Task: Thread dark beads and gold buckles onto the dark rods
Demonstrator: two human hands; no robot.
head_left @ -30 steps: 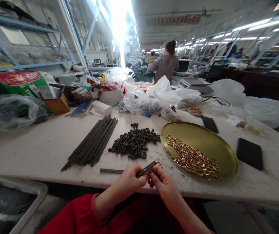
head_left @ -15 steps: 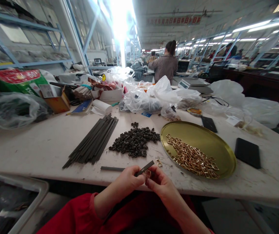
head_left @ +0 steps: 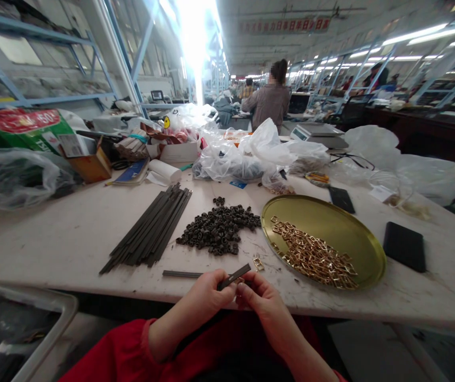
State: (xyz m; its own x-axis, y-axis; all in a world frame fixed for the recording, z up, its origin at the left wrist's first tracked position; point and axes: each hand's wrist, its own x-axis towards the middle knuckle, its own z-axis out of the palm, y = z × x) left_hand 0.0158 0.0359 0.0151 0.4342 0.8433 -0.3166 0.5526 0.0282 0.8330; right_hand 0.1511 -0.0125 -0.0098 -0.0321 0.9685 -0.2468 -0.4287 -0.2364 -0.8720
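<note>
My left hand (head_left: 207, 296) is closed on a thin dark strip (head_left: 236, 275) that points up and to the right. My right hand (head_left: 260, 298) pinches at the strip beside the left thumb, and what it holds is hidden by the fingers. A single gold buckle (head_left: 257, 262) lies on the white table (head_left: 64, 239) just beyond my fingers. Another dark strip (head_left: 182, 274) lies flat to the left of my hands. Farther back are a pile of small dark rings (head_left: 219, 231), a bundle of long dark strips (head_left: 151, 227) and a round gold tray (head_left: 331, 217) holding many gold buckles (head_left: 315, 257).
Two black flat items (head_left: 404, 246) (head_left: 341, 200) lie right of the tray. Plastic bags (head_left: 251, 156), boxes and a paper roll (head_left: 165, 172) crowd the back of the table. A grey bin (head_left: 24, 329) stands at lower left. A person (head_left: 269, 101) stands at a far bench.
The gold buckle that was at the strip's tip a second ago now lies on the table. My hands have drawn slightly nearer to me and lowered the strip.
</note>
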